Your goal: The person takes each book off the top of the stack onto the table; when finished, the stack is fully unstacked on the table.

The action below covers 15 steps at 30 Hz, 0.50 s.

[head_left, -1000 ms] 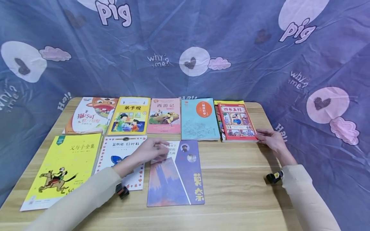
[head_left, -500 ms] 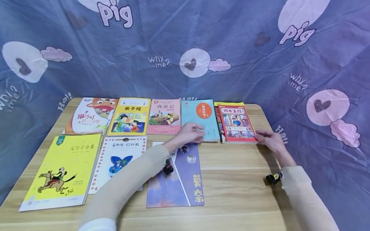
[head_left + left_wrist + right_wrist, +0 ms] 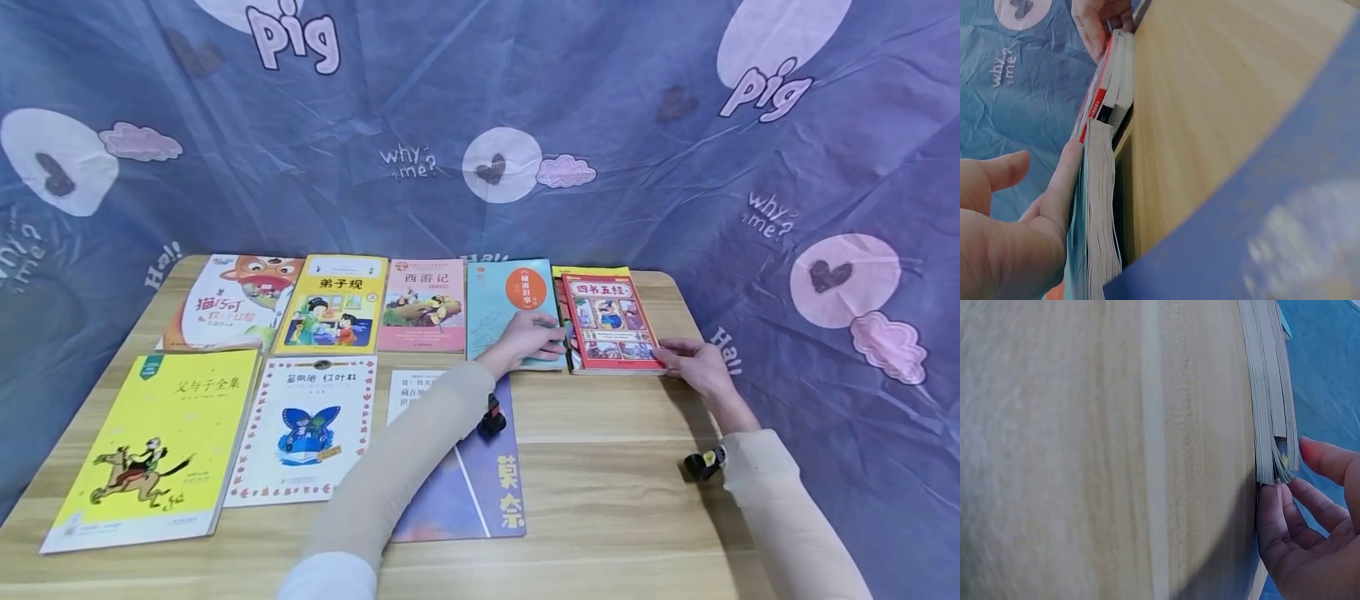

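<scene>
My left hand [image 3: 528,340] lies over the lower part of a teal book [image 3: 491,312], fingers extended toward the red book [image 3: 611,329] beside it. In the left wrist view its index fingertip reaches the red book's near left corner. The red book tops a small stack, with a yellow-edged book [image 3: 592,271] showing behind it. My right hand [image 3: 696,367] is at the stack's lower right corner. In the right wrist view its thumb [image 3: 1322,459] is at the top book's cover, and the curled fingers [image 3: 1275,512] meet the page edges below.
To the left in the back row lie a pink book [image 3: 423,308], a yellow book [image 3: 330,308] and a cat-picture book [image 3: 232,300]. In front are a large yellow book [image 3: 150,450], a white butterfly book [image 3: 300,433] and a purple book [image 3: 498,483], partly under my left forearm.
My left hand has moved right, from above the purple book across the teal book to the red book's edge. The right hand stays at the stack's right corner.
</scene>
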### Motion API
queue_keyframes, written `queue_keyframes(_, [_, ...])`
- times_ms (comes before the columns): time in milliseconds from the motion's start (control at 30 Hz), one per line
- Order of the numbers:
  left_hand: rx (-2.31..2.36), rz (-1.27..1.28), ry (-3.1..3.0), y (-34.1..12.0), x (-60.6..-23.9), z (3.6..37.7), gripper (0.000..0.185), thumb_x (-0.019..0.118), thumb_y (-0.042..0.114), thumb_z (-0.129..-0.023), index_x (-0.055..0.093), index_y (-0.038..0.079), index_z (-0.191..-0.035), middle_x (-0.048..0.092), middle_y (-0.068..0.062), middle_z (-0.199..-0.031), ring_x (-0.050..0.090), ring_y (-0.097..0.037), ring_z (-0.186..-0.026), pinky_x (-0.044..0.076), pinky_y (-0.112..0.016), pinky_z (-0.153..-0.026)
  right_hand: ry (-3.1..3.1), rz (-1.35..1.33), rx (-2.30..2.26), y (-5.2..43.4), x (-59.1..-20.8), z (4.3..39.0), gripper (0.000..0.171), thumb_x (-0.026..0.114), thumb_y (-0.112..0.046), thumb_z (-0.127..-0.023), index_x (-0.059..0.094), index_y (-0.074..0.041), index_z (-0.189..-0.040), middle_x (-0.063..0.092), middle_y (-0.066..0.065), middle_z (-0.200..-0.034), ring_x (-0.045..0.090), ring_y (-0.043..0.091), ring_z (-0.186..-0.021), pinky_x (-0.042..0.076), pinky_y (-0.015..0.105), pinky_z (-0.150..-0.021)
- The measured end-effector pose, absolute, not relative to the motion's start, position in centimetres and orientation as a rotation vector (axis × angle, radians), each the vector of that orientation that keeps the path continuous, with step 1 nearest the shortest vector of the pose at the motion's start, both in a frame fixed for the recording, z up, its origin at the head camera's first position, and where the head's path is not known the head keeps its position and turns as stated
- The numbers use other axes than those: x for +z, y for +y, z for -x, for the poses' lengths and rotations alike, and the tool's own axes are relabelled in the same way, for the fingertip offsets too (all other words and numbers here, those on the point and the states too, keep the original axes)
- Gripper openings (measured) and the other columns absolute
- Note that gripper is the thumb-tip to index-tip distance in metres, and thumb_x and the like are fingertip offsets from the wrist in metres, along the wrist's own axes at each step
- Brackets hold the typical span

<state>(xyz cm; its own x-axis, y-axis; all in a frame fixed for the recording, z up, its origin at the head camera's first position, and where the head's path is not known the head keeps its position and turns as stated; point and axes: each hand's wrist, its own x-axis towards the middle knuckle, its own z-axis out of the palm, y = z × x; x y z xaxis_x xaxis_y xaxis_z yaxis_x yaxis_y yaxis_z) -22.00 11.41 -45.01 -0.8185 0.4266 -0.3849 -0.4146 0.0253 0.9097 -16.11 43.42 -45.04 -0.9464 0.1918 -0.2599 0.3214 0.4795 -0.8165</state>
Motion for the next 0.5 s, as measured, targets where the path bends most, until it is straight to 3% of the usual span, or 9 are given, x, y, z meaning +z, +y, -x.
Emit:
queue_keyframes(233, [1.832,0.004,1.756,12.2,-44.9,22.0,0.046,0.07,0.015,-0.103,0.058,-0.001,-0.144,0.078,-0.02,-0.117,0.079,-0.031,-0.101,0.071,-0.032,-0.079,2.649,-0.468,-1.401,43.2,-45.2,16.3,0.06,0.073,-0.023,-0.101,0.054,0.013,-0.145,0.064,-0.022,-0.089,0.062,-0.01,-0.072,0.062,0.014,-0.065])
queue_keyframes(500, [1.853,0.017,1.8,13.2,-44.5,21.8,0.039,0.069,0.011,-0.103,0.063,0.0,-0.139,0.078,-0.019,-0.112,0.078,-0.029,-0.098,0.07,-0.034,-0.085,2.632,-0.458,-1.406,43.2,-45.1,16.4,0.061,0.072,-0.023,-0.101,0.052,0.013,-0.147,0.066,-0.021,-0.09,0.062,-0.011,-0.073,0.062,0.013,-0.065])
